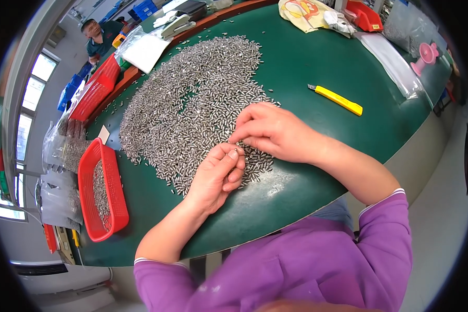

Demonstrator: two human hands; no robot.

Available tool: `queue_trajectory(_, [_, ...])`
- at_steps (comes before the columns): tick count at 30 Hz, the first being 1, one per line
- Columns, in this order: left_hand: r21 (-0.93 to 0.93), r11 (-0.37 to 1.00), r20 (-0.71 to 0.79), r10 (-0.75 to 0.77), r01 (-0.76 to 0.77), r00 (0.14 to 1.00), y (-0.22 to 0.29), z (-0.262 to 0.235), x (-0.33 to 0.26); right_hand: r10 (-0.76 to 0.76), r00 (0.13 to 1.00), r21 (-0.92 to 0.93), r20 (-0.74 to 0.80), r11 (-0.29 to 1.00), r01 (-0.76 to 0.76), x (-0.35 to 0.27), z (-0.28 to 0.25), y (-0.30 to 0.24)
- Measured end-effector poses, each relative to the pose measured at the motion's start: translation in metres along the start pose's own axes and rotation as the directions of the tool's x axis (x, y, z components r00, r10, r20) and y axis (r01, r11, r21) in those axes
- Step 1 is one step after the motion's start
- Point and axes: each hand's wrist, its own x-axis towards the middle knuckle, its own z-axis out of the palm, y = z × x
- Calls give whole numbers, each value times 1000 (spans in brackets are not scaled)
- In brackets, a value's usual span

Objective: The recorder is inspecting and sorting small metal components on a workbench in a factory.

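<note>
A wide heap of small silvery metal pins (pixel 192 99) is spread over the green table. Above its near edge my two hands meet, fingertips almost touching. My left hand (pixel 218 171) is closed, thumb against the curled fingers, with a tiny metal pin (pixel 236 150) just showing at the tips. My right hand (pixel 275 132) comes in from the right, its thumb and forefinger drawn together in a pinch beside the left fingertips. Whatever the right fingers hold, if anything, is too small to make out.
A red plastic basket (pixel 120 205) with more pins stands at the left, near bagged pins (pixel 60 195). On the right lie a yellow utility knife (pixel 338 100) and clear plastic bags (pixel 392 65); a pink stand (pixel 425 58) is beyond. Another person (pixel 103 39) sits at far left.
</note>
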Motion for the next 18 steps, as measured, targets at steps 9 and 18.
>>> queue_trajectory(9, [-44, 999, -13, -29, 28, 999, 2, -4, -1, 7, 971, -340, 238, 937, 77, -7, -21, 10])
queue_trajectory(18, [-38, 999, -34, 2, -3, 999, 0, 3, -3, 41, 999, 20, 31, 999, -42, -1, -2, 1])
